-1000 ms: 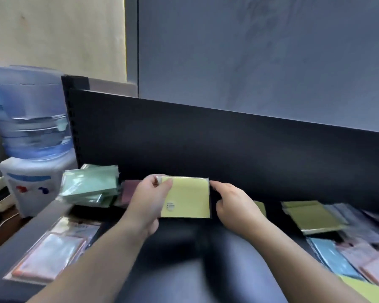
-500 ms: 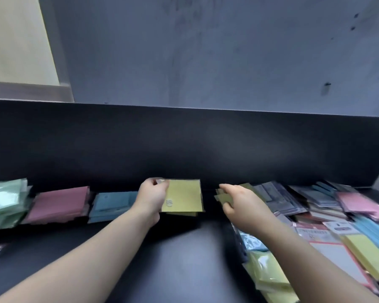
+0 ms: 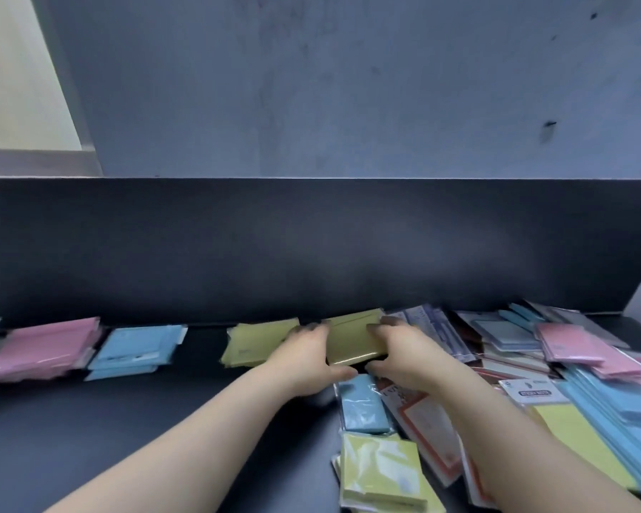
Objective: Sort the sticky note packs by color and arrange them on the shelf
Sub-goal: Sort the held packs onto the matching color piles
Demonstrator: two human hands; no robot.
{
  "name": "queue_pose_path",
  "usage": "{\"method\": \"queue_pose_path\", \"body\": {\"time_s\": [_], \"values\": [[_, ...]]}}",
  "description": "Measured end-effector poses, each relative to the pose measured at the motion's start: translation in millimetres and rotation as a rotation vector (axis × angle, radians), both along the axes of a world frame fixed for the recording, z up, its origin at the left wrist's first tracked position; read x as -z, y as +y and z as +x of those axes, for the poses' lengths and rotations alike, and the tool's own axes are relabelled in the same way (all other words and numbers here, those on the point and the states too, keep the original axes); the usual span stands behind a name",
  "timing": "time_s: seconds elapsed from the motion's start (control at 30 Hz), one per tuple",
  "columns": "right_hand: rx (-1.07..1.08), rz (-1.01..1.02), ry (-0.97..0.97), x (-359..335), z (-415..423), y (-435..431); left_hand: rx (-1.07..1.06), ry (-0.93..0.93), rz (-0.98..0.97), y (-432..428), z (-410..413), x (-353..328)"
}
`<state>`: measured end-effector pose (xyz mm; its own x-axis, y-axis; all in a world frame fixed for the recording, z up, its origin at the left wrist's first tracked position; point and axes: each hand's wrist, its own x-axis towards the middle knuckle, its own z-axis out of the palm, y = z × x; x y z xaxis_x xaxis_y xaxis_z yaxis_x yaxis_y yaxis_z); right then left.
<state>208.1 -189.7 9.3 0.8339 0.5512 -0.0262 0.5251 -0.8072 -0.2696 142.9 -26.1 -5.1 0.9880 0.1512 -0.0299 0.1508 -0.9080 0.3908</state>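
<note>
Along the back of the shelf (image 3: 163, 420), a pink stack (image 3: 41, 346), a blue stack (image 3: 133, 346) and a yellow stack (image 3: 256, 344) are already laid out. A yellow pack (image 3: 352, 342), just right of the yellow stack, is gripped at its sides by the left hand (image 3: 304, 353) and right hand (image 3: 404, 355), fingers curled round it. A large mixed heap (image 3: 533, 364) at right is judged still to be sorted.

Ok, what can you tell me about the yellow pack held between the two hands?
The yellow pack is an olive-yellow rectangle with a glossy, plastic-looking wrap that shines along its near edge. It looks thick, possibly several packs together; blur hides that. It is held roughly flat near the back of the dark shelf, the left hand gripping its left side and the right hand its right. The yellow pile lies just to its left.
</note>
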Motion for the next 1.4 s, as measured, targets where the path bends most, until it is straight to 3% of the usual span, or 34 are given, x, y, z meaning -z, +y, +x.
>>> {"method": "queue_pose_path", "body": {"time_s": [0.17, 0.47, 0.83, 1.07, 1.27, 1.4], "values": [[-0.008, 0.09, -0.141, 18.7, 7.9, -6.9, -0.096, 0.023, -0.057, -9.4, 16.5, -0.5], [-0.01, 0.309, -0.064, 24.5, 12.8, -7.1, -0.148, -0.135, -0.025, 4.9, 4.5, -13.5], [-0.139, 0.102, -0.283, 31.2, 9.1, 11.5, -0.215, -0.142, -0.275, 59.0, -24.2, -10.5], [-0.202, 0.155, -0.473, 30.9, 9.8, 17.4, -0.357, -0.239, -0.226, 104.3, -44.1, -20.7], [-0.295, -0.073, -0.305, 23.1, 4.6, 42.9, -0.353, -0.188, -0.238, 123.5, -53.4, -4.8], [-0.312, 0.038, -0.415, 22.6, 2.1, 58.2, -0.275, -0.161, -0.253, 125.3, -54.1, 2.2]]}}
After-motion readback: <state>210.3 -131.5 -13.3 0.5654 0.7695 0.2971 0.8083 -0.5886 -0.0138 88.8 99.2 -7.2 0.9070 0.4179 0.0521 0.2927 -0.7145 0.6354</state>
